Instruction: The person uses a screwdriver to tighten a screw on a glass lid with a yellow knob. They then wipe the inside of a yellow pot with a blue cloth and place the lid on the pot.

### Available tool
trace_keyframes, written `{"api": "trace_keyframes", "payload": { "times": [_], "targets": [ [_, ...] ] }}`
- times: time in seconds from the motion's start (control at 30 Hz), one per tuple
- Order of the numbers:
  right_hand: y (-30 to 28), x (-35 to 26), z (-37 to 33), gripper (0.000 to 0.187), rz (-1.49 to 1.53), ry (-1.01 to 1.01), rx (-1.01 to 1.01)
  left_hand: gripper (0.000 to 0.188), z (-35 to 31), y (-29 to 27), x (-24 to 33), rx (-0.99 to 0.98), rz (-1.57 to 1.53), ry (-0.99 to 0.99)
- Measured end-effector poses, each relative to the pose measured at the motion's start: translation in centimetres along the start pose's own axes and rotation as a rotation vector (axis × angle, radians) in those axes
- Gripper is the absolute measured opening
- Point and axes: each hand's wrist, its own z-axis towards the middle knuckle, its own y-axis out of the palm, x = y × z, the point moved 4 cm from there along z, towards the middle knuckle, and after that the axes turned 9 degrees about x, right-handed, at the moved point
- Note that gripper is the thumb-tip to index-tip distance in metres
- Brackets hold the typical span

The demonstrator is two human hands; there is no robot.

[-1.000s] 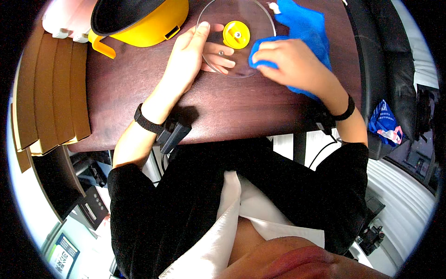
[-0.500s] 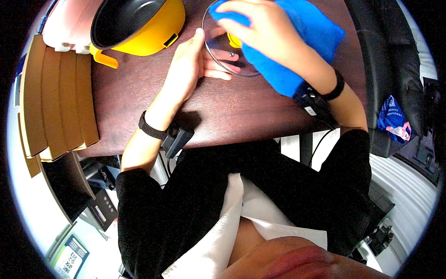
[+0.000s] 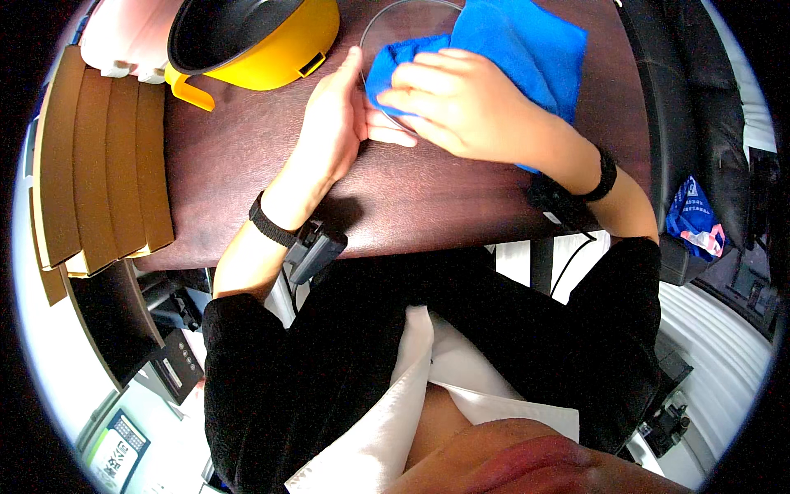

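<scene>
Lid (image 3: 393, 20) mostly hidden under cloth (image 3: 518, 45); knob unseen.

Bright even light, soft shadows under forearms, strong fisheye bending and black vignette at rim, sharp centre.

Under my right hand (image 3: 461, 107) the blue cloth (image 3: 527, 41) looks soft and nappy, a matt terry weave. My left hand (image 3: 333, 123) steadies the glass lid (image 3: 387, 16), clear and smooth with a thin shiny rim. The table (image 3: 247, 173) is dark reddish wood with a dull sheen. Far left, the yellow pot (image 3: 280, 58) looks like glossy plastic outside, matt black within. The cardboard sheets (image 3: 99, 165) at left are plain, matt brown.
</scene>
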Motion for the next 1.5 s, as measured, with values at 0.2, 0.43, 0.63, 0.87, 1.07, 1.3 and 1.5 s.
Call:
{"api": "trace_keyframes", "payload": {
  "times": [0.2,0.43,0.63,0.87,1.07,1.3,1.5],
  "targets": [
    [-0.4,-1.4,-1.7,0.017,0.013,-0.043,-0.093,0.052,-0.2,0.4,-0.1,0.056,0.072,0.029],
    [-2.2,0.1,-5.7,0.027,0.017,0.111,-0.287,0.055,-0.7,0.9,0.4,0.041,0.247,0.08],
    [-3.8,4.6,-7.1,0.018,-0.21,0.372,-0.122,0.05,-1.0,0.9,1.8,0.036,0.33,0.197],
    [-4.2,9.0,-8.6,0.022,-0.344,0.631,0.067,0.038,-2.2,0.7,4.4,0.065,0.61,0.428],
    [-4.8,10.0,-9.2,0.025,-0.24,0.766,0.165,0.034,-4.7,2.8,6.8,0.027,1.334,0.975],
    [-4.2,10.6,-9.9,0.026,-0.221,0.693,0.237,0.042,-7.0,4.9,5.5,-0.227,1.72,1.25],
    [-3.9,10.4,-10.6,0.026,-0.297,0.649,0.277,0.032,-7.5,5.0,4.3,-0.393,1.876,1.366]
  ]
}}
